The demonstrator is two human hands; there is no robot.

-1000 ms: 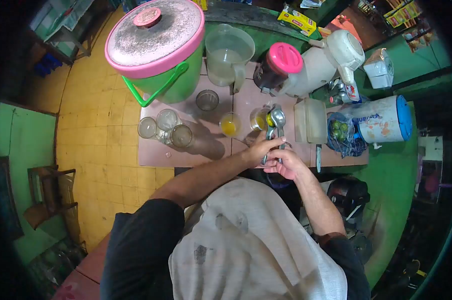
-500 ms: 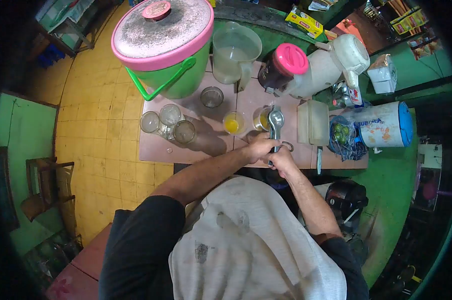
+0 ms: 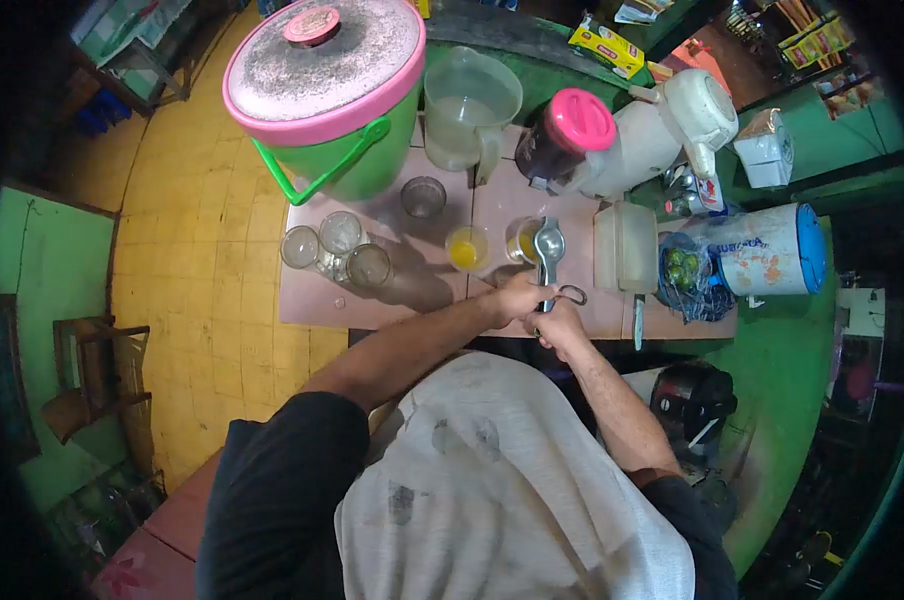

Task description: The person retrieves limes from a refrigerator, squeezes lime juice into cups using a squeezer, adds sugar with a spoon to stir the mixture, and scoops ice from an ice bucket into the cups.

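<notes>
A metal citrus squeezer (image 3: 549, 243) points away from me, its cup end over the right side of a glass of yellow liquid (image 3: 519, 240). My left hand (image 3: 519, 298) is closed round its handles. Just below and to the right, my right hand (image 3: 559, 325) also grips the handle end. Whether any fruit sits in the cup is hard to make out. Left of that glass stands another glass with yellow juice (image 3: 466, 248). To the right of the squeezer, a dark curved loop (image 3: 573, 295) shows near my fingers.
Several glasses (image 3: 342, 232) stand at the table's left, beside a green and pink lidded bucket (image 3: 317, 110). Behind are a clear pitcher (image 3: 462, 105), a pink-lidded jug (image 3: 582, 120) and a white thermos (image 3: 642, 145). Rightward lie a plastic container (image 3: 627, 245), a knife (image 3: 639, 320) and green limes (image 3: 682, 265).
The squeezer's head has shifted slightly down and to the left. My right hand has moved a little lower and left along the handles. Both hands keep their grip.
</notes>
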